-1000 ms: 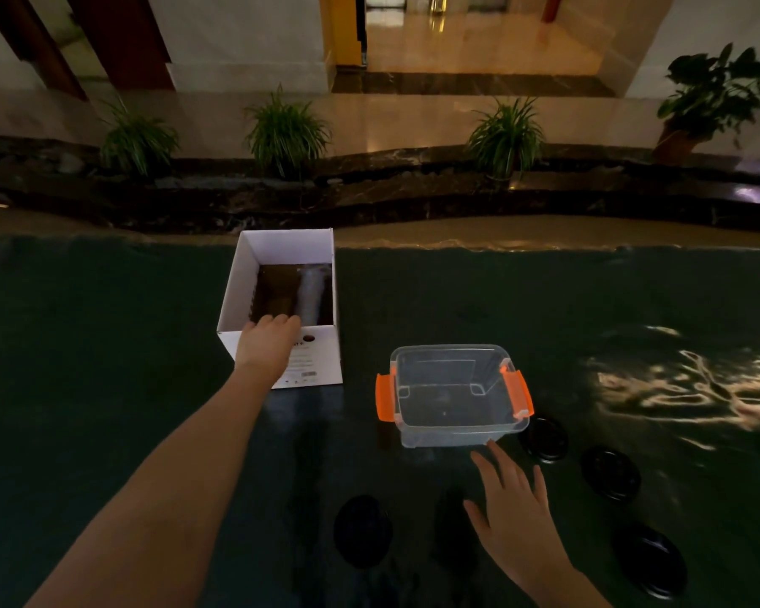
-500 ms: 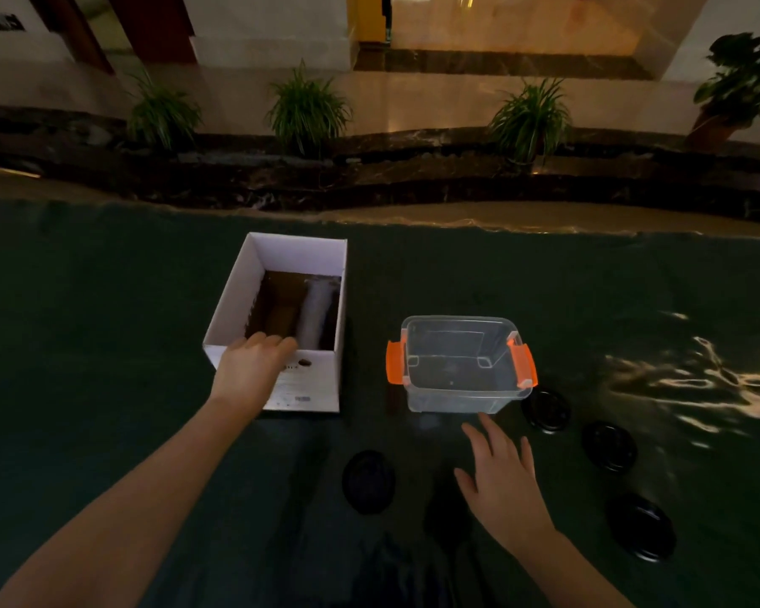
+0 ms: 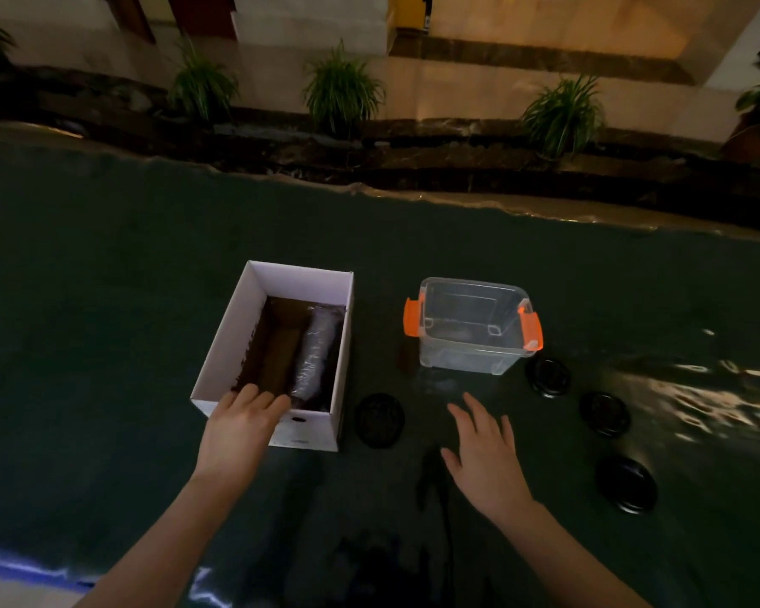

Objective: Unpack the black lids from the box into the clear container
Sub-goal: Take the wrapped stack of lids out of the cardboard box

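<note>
We look down on a dark green table (image 3: 106, 300), dimly lit, glare on its right side.

Left hand (image 3: 242, 425): laid over the near rim of the white box (image 3: 301, 280), fingers fairly straight and reaching over the edge into it. We cannot tell whether the fingertips touch anything inside. It grips nothing that we can see.

Right hand (image 3: 483, 454): fingers spread and relaxed, palm down, over bare table just in front of the container (image 3: 472, 359). It holds nothing. Whether it touches the table we cannot tell.

Box: open at the top, standing left of centre. Inside lies a wrapped roll (image 3: 314, 355) along the right wall, shiny as if in clear film; we take it for a sleeve of lids but the dim light keeps us from being sure. The left part of the box floor is dark.

Container: clear, with orange clips (image 3: 412, 317) on both ends, lidless, right of the box and apart from it. We make out nothing black inside.

Loose black lids lie on the table, four that we count:
- one (image 3: 379, 419) between the box and the right hand, near the box's front right corner
- one (image 3: 548, 376) just beside the container's near right corner
- one (image 3: 605, 413) further right
- one (image 3: 627, 484) nearest us on the right

Potted plants (image 3: 341, 89) line a ledge beyond the table.
</note>
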A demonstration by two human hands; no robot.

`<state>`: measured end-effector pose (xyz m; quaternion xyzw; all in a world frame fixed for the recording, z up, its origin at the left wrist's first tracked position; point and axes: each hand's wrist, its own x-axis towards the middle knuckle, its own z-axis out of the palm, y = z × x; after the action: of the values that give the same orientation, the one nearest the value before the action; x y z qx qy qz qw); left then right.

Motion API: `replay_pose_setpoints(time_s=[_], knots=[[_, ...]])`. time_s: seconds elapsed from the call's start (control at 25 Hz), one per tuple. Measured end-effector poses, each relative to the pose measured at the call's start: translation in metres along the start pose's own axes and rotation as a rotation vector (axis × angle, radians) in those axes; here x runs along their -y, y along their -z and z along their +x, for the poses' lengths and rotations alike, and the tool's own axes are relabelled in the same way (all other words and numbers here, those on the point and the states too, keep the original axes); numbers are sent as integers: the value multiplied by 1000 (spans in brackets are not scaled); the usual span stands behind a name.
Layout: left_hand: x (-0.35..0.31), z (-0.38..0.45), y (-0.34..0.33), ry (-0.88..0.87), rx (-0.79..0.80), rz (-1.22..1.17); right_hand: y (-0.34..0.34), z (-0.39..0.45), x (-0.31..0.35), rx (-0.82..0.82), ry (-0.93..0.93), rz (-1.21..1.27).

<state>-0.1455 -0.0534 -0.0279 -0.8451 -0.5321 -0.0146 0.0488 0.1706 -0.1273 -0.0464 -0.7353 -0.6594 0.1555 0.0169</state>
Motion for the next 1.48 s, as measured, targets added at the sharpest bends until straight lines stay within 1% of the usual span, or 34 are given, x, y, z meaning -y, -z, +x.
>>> replay_pose_setpoints(time_s=[0.2, 0.24, 0.28, 0.32, 0.36, 0.4, 0.48, 0.52, 0.6, 0.64, 0.68, 0.8, 0.92, 1.04, 1.12, 1.2, 1.32, 1.4, 1.48], knots=[[-4, -17, 13, 2, 58, -22, 2, -7, 5, -11, 2, 5], [-3, -19, 18, -2, 33, -61, 2, -9, 4, -16, -1, 1], [-4, -16, 25, 50, 10, -161, 2, -11, 3, -16, -4, -2], [-5, -7, 31, 147, 11, -293, 2, -13, 2, -13, -7, -7], [-7, 9, 38, 262, 59, -437, 2, -15, 1, -8, -11, -12], [-7, 27, 36, 336, 107, -539, 2, -15, 1, -3, -17, -14], [-4, 68, 10, 423, 214, -611, 2, -16, 1, 9, -31, -10], [-4, 86, -5, 471, 317, -639, 2, -17, 2, 14, -36, -11], [-6, 111, -33, 602, 575, -706, 2, -19, 3, 17, -48, -9], [-8, 118, -45, 651, 661, -739, 3, -20, 1, 14, -60, 1], [-9, 120, -50, 693, 710, -752, 4, -21, -1, 13, -71, 14], [-6, 125, -66, 735, 734, -771, 4, -22, -10, 33, -80, 48], [-7, 124, -71, 750, 806, -745, 1, -23, -15, 54, -92, 68], [-5, 123, -73, 779, 792, -706, -3, -22, -16, 70, -104, 85], [1, 123, -78, 735, 826, -666, -6, -20, -12, 84, -102, 93], [5, 125, -80, 706, 883, -782, -10, -19, -9, 104, -96, 103], [8, 123, -75, 825, 845, -1002, -13, -16, -6, 106, -82, 96], [11, 123, -80, 903, 801, -1047, -12, -15, -5, 105, -76, 96], [14, 124, -80, 926, 819, -1110, -12, -15, -5, 102, -68, 97]])
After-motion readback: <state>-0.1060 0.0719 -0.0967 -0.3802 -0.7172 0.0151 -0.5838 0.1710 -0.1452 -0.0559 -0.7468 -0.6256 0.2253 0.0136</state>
